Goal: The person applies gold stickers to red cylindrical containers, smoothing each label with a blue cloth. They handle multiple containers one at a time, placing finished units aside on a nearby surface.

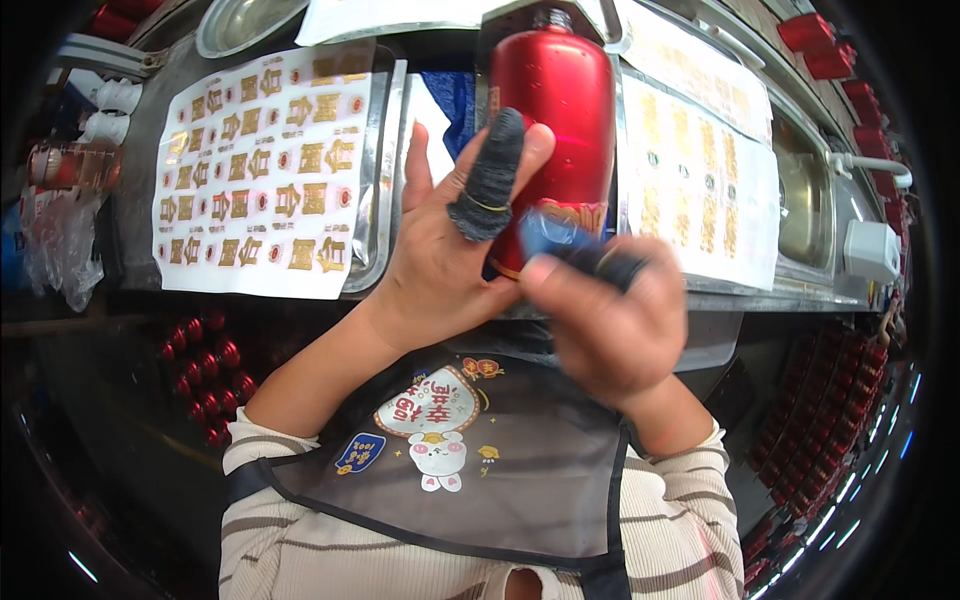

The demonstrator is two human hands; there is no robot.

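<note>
A glossy red bottle lies in front of me, its bare neck pointing away and water drops on its surface. Gold lettering shows near its close end, partly covered by my right hand. My left hand grips the bottle's left side; a black finger cover with a thin band sits on one finger. My right hand, smeared by motion, pinches a small translucent blue piece against the lower part of the bottle. That piece is too blurred to name its kind. A black finger cover is on this hand too.
A white sheet of gold decals rests on a metal tray at left. More decal sheets lie to the right, beside a metal sink with a pale tap. A metal bowl stands far left. Red bottles are racked below at right.
</note>
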